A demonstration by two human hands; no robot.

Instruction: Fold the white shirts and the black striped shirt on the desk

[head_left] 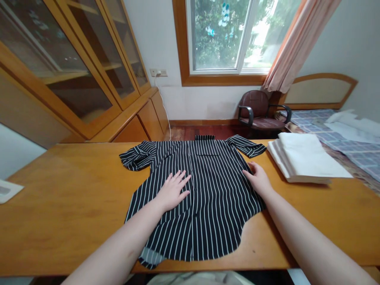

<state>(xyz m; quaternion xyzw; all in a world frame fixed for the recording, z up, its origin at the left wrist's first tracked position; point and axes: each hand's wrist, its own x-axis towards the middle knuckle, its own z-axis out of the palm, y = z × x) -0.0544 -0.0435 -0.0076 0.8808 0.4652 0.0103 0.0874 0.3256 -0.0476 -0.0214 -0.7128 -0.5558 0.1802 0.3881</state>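
Note:
A black short-sleeved shirt with white stripes (216, 198) lies spread out, front side up, with its collar at the far side of the wooden table. Its lower left hem corner is folded over, showing the paler inside. My left hand (174, 190) lies flat on the shirt's left front, fingers spread, beside the button strip. At the shirt's right side edge, below the sleeve, my right hand (257, 178) touches the fabric. Its thumb and forefinger are apart, while the other fingers are mostly hidden.
A stack of folded white cloth (311, 156) sits on the table (74, 206) to the right. At the left edge lies a white object (10, 190). Beyond the table are a glass-door cabinet (118, 79), an armchair (261, 107) and a bed (341, 130).

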